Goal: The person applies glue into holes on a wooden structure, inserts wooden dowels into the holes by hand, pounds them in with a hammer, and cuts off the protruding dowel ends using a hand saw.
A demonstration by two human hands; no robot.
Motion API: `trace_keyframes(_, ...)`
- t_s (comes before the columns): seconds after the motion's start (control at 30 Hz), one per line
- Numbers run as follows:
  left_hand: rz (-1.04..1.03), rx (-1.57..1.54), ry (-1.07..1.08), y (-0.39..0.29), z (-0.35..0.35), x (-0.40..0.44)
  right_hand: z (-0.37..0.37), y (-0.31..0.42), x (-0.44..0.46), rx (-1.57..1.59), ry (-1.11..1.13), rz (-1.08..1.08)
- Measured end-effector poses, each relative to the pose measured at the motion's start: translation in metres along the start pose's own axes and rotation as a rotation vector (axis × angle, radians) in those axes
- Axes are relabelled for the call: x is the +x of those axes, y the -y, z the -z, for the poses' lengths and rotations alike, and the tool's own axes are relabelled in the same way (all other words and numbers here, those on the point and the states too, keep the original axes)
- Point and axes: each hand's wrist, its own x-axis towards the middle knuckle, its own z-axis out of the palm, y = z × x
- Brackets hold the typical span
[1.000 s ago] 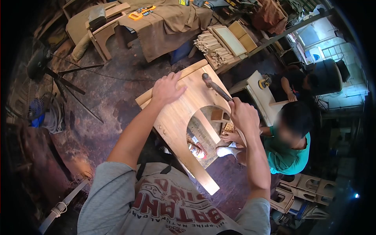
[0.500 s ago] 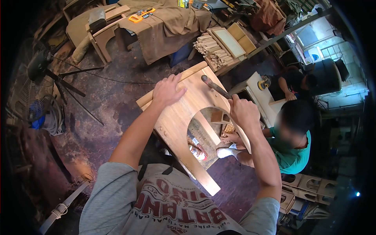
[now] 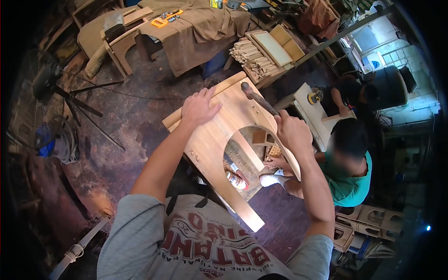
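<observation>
Before me stands a pale wooden piece of furniture, its side panel (image 3: pixel 212 144) facing up with an arched cut-out. Small round wooden plugs (image 3: pixel 255 108) show near the panel's edges. My left hand (image 3: pixel 201 107) lies flat on the panel by the rounded rail (image 3: pixel 228 84), fingers over the rail. In my right hand (image 3: pixel 294 133) is the handle of a hammer (image 3: pixel 256 98), its head above the panel's upper right corner. Whether the head touches the wood I cannot tell. Through the arch a bottle with a white and red label (image 3: pixel 237 181) is visible.
A person in a green shirt (image 3: pixel 352 182) crouches close on the right; another person sits behind, near an orbital sander (image 3: pixel 315 97). A standing fan (image 3: pixel 46 84) is at left. Behind are a cloth-covered table (image 3: pixel 200 37) and stacked wood strips (image 3: pixel 254 60).
The hammer and my right hand have shifted very slightly. My left hand stays on the panel. The person behind has leaned a little.
</observation>
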Motion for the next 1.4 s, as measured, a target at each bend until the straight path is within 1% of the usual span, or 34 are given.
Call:
trace_keyframes(0.03, 0.016, -0.009, 0.021, -0.001, 0.001, 0.001, -0.002, -0.004, -0.003, 0.095, -0.019, -0.035)
trace_keyframes(0.07, 0.034, -0.019, 0.040, -0.001, 0.002, 0.002, -0.013, -0.008, -0.008, 0.093, -0.021, -0.034)
trace_keyframes(0.13, 0.056, -0.021, 0.059, -0.004, 0.007, 0.004, -0.059, -0.019, -0.023, 0.364, -0.127, -0.157)
trace_keyframes(0.17, 0.070, -0.018, 0.085, -0.004, 0.006, 0.004, -0.066, -0.015, -0.029, 0.438, -0.141, -0.170)
trace_keyframes(0.23, 0.066, -0.009, 0.067, -0.003, 0.005, 0.004, -0.074, -0.019, -0.029, 0.381, -0.109, -0.186)
trace_keyframes(0.33, 0.054, 0.007, 0.078, -0.005, 0.005, 0.005, -0.060, -0.014, -0.028, 0.310, -0.051, -0.212)
trace_keyframes(0.4, 0.066, 0.006, 0.094, -0.006, 0.005, 0.007, -0.040, -0.006, -0.025, 0.280, -0.116, -0.147)
trace_keyframes(0.43, 0.065, 0.006, 0.088, -0.006, 0.005, 0.007, -0.031, -0.004, -0.023, 0.256, -0.111, -0.133)
trace_keyframes(0.57, 0.060, 0.000, 0.066, -0.004, 0.002, 0.007, -0.028, -0.007, -0.015, 0.226, -0.126, -0.066)
trace_keyframes(0.63, 0.065, 0.005, 0.075, -0.003, 0.001, 0.005, -0.039, -0.011, -0.010, 0.101, 0.059, -0.109)
trace_keyframes(0.67, 0.066, 0.008, 0.076, -0.004, 0.003, 0.007, -0.044, -0.011, -0.012, 0.100, 0.058, -0.106)
trace_keyframes(0.73, 0.069, -0.005, 0.078, -0.004, 0.005, 0.010, -0.051, -0.014, -0.017, 0.173, -0.018, -0.104)
trace_keyframes(0.8, 0.067, -0.013, 0.099, -0.003, 0.002, 0.006, -0.054, -0.011, -0.022, 0.215, -0.011, -0.147)
trace_keyframes(0.87, 0.073, -0.005, 0.082, -0.002, 0.001, 0.007, -0.061, -0.012, -0.031, 0.494, -0.124, -0.218)
trace_keyframes(0.9, 0.075, -0.003, 0.081, -0.002, 0.002, 0.008, -0.090, -0.024, -0.033, 0.526, -0.276, -0.140)
trace_keyframes(0.93, 0.088, -0.013, 0.092, -0.003, 0.003, 0.009, -0.113, -0.026, -0.036, 0.527, -0.276, -0.137)
trace_keyframes(1.0, 0.099, -0.024, 0.106, -0.003, 0.001, 0.009, -0.149, -0.025, -0.049, 1.003, -0.268, -0.258)
trace_keyframes(1.03, -0.041, 0.000, -0.067, 0.000, -0.004, 0.008, -0.166, -0.019, -0.054, 1.268, -0.162, -0.420)
trace_keyframes(1.07, -0.182, 0.027, -0.237, 0.002, -0.010, 0.007, -0.170, -0.014, -0.059, 1.420, -0.131, -0.407)
trace_keyframes(1.1, -0.190, 0.035, -0.239, 0.001, -0.014, 0.010, -0.169, -0.005, -0.062, 1.495, -0.112, -0.489)
trace_keyframes(1.13, -0.291, -0.024, -0.224, -0.004, -0.019, 0.012, -0.168, 0.001, -0.063, 1.571, -0.091, -0.572)
trace_keyframes(1.17, -0.392, -0.086, -0.204, -0.012, -0.024, 0.015, -0.180, 0.001, -0.061, 1.619, -0.124, -0.606)
trace_keyframes(1.2, -0.400, -0.081, -0.198, -0.025, -0.028, 0.022, -0.178, 0.003, -0.060, 1.629, -0.128, -0.610)
trace_keyframes(1.27, -0.293, -0.339, -0.041, -0.058, -0.040, 0.038, -0.174, 0.004, -0.063, 1.582, -0.185, -0.593)
trace_keyframes(1.33, -0.329, -0.354, 0.017, -0.080, -0.051, 0.058, -0.179, 0.002, -0.068, 1.573, -0.207, -0.590)
trace_keyframes(1.4, -0.360, -0.367, 0.078, -0.087, -0.065, 0.074, -0.181, 0.002, -0.075, 1.565, -0.224, -0.588)
